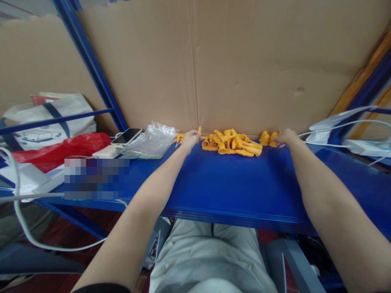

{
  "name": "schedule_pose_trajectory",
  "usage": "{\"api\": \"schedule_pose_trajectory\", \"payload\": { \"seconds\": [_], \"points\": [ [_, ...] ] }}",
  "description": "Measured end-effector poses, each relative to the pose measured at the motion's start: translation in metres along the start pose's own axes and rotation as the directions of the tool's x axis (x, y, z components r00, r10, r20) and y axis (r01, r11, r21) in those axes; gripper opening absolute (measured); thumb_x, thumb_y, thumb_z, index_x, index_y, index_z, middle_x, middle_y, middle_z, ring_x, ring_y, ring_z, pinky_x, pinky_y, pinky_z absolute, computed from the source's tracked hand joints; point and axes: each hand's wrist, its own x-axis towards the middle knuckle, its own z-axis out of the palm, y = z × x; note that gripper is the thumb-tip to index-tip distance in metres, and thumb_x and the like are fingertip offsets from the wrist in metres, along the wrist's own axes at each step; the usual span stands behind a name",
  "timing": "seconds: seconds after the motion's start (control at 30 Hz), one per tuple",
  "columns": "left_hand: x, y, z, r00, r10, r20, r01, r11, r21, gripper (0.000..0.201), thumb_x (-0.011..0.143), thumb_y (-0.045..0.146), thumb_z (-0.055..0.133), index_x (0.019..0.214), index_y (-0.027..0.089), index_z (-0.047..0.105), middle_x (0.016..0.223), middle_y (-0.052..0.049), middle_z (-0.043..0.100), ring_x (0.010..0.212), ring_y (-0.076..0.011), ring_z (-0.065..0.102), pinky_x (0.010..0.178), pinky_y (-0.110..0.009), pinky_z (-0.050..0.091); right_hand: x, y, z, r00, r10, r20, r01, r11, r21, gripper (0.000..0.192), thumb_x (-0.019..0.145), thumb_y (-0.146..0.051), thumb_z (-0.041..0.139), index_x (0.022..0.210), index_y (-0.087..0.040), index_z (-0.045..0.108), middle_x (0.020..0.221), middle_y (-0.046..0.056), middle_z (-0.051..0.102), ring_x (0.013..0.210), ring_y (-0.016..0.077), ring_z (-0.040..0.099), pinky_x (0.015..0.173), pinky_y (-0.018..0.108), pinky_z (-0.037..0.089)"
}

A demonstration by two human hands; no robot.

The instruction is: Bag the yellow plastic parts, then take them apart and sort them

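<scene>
A tall brown cardboard panel is standing behind a long blue metal bench. Near the bench's far edge, a heap of glossy yellow-orange hollow plastic pieces is lying between the hands, a crinkled clear plastic bag spreading farther left. The right hand is reaching to stubby upright yellow-orange plastic pieces just right of the heap; whether its fingers are gripping one, I cannot tell. The left hand is clamping its fingers on a small yellow-orange plastic piece with a silver chain, just left of the heap.

A red bag lies near a phone
</scene>
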Motion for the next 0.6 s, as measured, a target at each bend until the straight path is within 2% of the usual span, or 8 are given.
{"api": "schedule_pose_trajectory", "payload": {
  "seconds": [0.03,0.2,0.4,0.6],
  "points": [
    [0.001,-0.001,0.0,1.0,0.002,0.002,-0.002,1.0,-0.001,0.03,0.085,0.014,0.061,0.055,0.019,0.059,0.065,-0.002,0.068,0.067,-0.0144,0.058,0.065,-0.023,0.045,0.0,0.001,0.003,1.0,0.003,0.022,-0.002,1.0,-0.017,0.018,0.09,-0.023,0.068,0.076,-0.012,0.064,0.064,0.007,0.064,0.065,0.0172,0.066,0.063,0.025,0.05],
    [0.005,-0.007,0.0,1.0,0.023,0.019,-0.023,1.0,0.005,0.027,0.082,0.018,0.066,0.056,0.02,0.06,0.064,-0.002,0.069,0.068,-0.0151,0.059,0.069,-0.024,0.047,0.004,0.017,0.02,0.986,-0.158,-0.053,0.152,0.983,-0.105,0.022,0.088,-0.034,0.072,0.079,-0.017,0.061,0.083,0.011,0.069,0.091,0.0277,0.07,0.074,0.032,0.054],
    [0.006,-0.009,0.001,1.0,0.014,-0.004,-0.014,1.0,0.003,0.027,0.083,0.018,0.067,0.058,0.02,0.06,0.066,-0.002,0.069,0.066,-0.0155,0.06,0.07,-0.026,0.048,0.017,0.032,0.03,0.973,-0.217,-0.077,0.214,0.976,-0.034,0.019,0.084,-0.032,0.071,0.076,-0.02,0.059,0.067,0.005,0.059,0.083,0.0275,0.069,0.075,0.035,0.055],
    [0.012,-0.014,0.004,0.994,0.011,-0.113,-0.012,1.0,-0.01,0.022,0.083,0.011,0.064,0.063,0.019,0.057,0.069,-0.001,0.069,0.071,-0.0143,0.063,0.072,-0.023,0.049,0.019,0.038,0.035,0.965,-0.218,-0.146,0.226,0.973,0.04,0.023,0.08,-0.03,0.074,0.068,-0.024,0.055,0.059,0.001,0.054,0.078,0.0271,0.068,0.076,0.037,0.056]
  ]
}}
